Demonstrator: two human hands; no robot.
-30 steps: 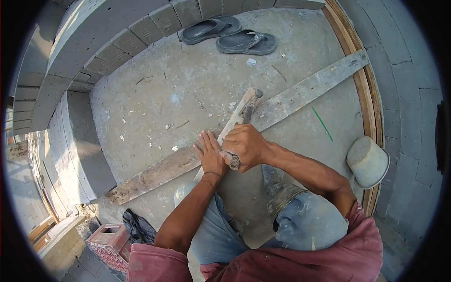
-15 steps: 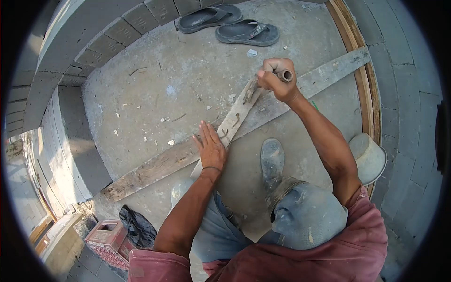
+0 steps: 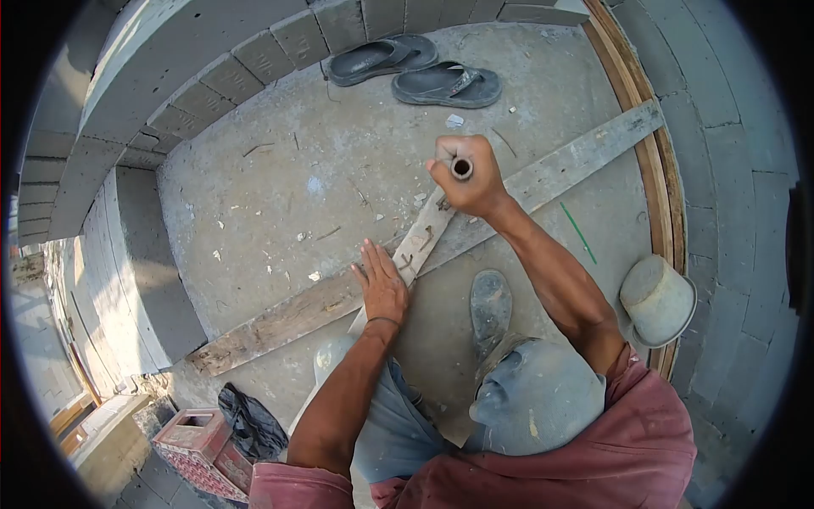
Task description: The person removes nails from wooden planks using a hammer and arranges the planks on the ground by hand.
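Note:
My left hand presses flat with fingers stretched out, on the near part of a short wooden strip. Bent nails stick out of that strip, which lies crosswise over a long plank on the floor. Around the tube-like handle of a hammer my right hand is closed, above the strip's far end. The handle's hollow end faces up at me; the hammer's head is mostly hidden below my fist, close to the wood.
Sandals lie by the block wall at the back. A bucket is tipped at the right beside wooden boards. A red box and black plastic are at lower left. Debris dots the concrete floor.
My right hand has shifted left and toward me, tilting the hammer's handle so its hollow end faces up. My left hand stays on the strip. The view has moved slightly.

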